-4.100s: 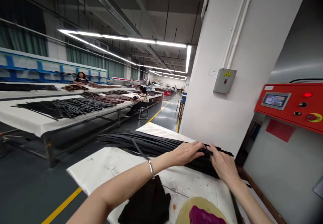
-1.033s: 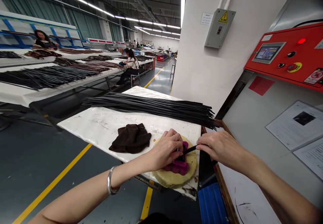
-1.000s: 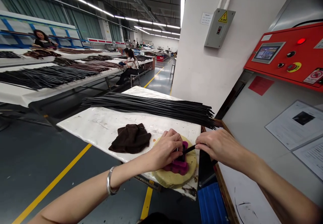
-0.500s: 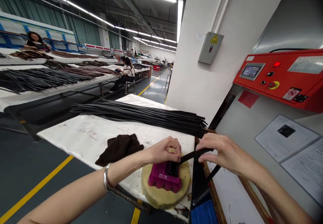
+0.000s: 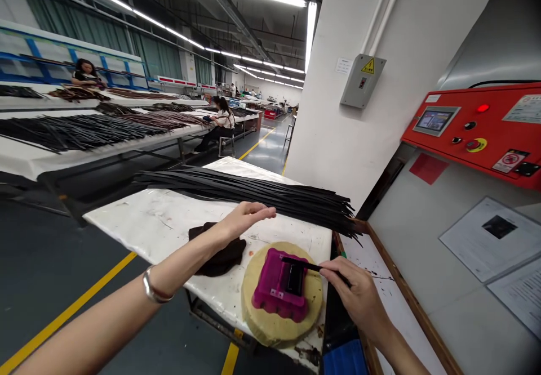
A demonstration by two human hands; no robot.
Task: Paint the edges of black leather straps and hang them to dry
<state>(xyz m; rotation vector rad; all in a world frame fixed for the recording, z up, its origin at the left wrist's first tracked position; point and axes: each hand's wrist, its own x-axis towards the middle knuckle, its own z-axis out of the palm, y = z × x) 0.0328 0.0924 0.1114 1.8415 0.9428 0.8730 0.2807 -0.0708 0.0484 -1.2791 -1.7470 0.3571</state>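
My right hand (image 5: 350,288) pinches a narrow black strip (image 5: 315,266), whose far end lies across the top of a magenta block (image 5: 270,285). A dark rectangular piece (image 5: 295,280) sits in the block's opening. The block rests on a round tan pad (image 5: 315,302). My left hand (image 5: 247,218) hangs open and empty above the white table (image 5: 139,217), over a crumpled dark brown cloth (image 5: 222,257). It touches neither the block nor the long bundle of black strips (image 5: 253,195) lying behind it. A silver bangle (image 5: 150,288) circles my left wrist.
A red control panel (image 5: 471,133) and papers (image 5: 492,240) are on the right, beside a white pillar (image 5: 333,138). A blue crate (image 5: 344,359) sits below the table's right edge. A seated co-worker (image 5: 222,126) is beside long tables of dark strips.
My left hand has let go of the magenta block and moved up and left over the cloth. My right hand has dropped lower, with the strip now lying across the block.
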